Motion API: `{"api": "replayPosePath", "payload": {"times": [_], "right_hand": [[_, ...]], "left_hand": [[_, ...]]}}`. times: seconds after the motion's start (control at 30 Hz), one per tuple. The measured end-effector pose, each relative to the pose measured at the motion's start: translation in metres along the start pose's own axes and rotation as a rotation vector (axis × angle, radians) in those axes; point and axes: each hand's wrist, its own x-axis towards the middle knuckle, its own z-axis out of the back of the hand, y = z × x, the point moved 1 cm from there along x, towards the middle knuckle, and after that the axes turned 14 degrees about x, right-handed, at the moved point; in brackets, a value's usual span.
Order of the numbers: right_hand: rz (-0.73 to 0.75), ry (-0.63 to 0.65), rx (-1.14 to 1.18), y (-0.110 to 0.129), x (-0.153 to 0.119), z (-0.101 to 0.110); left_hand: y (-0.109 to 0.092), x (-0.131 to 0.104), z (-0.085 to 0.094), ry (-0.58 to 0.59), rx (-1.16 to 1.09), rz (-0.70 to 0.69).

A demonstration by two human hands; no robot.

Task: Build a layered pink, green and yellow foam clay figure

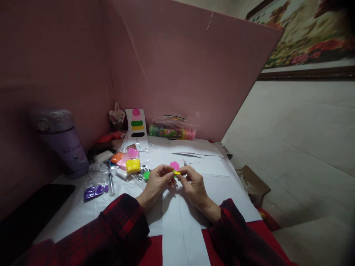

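Note:
Between the fingertips of both hands is a small piece of yellow and green modelling clay [176, 173]. My left hand [158, 181] pinches it from the left and my right hand [194, 186] pinches it from the right, above the white paper. Just beyond the fingers lies a flat pink clay disc [174, 164] with a bumpy edge. A fork [185, 163] shows its tines beside that disc, its handle hidden by my right hand. Left of my left hand, a lump of green clay [146, 175] is partly covered.
Bagged clay, including a yellow pack [133, 165] and a purple pack [94, 192], lies at the left near a purple bottle [62, 146]. A card with coloured bands [137, 127] leans on the pink board [177, 66]. A bag of coloured sticks [172, 131] lies there too.

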Motion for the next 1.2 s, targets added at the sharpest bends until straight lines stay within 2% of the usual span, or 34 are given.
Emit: {"api": "replayPosePath", "payload": {"times": [0.3,0.43,0.5,0.77,0.93,1.2], "right_hand": [[-0.162,0.010,0.124,-0.0049,-0.0014,-0.0005],[-0.137,0.003,0.190,-0.0039,-0.0020,-0.0009],[-0.109,0.002,0.190,-0.0040,-0.0027,-0.0011],[-0.084,-0.006,0.105,-0.0020,-0.0029,-0.0021],[-0.006,-0.048,-0.018,-0.0004,-0.0013,-0.0006],[0.061,0.040,-0.019,0.0007,0.0000,-0.0006]], "left_hand": [[-0.0004,0.0012,0.0003,-0.016,-0.006,-0.020],[0.0008,0.0026,0.0023,-0.123,0.064,-0.007],[0.0006,0.0025,0.0029,-0.133,0.111,-0.014],[-0.0012,-0.0003,0.0002,0.048,0.099,-0.019],[0.0023,0.0016,0.0009,0.050,0.028,-0.009],[0.0037,0.0010,0.0024,0.076,0.017,-0.027]]}}
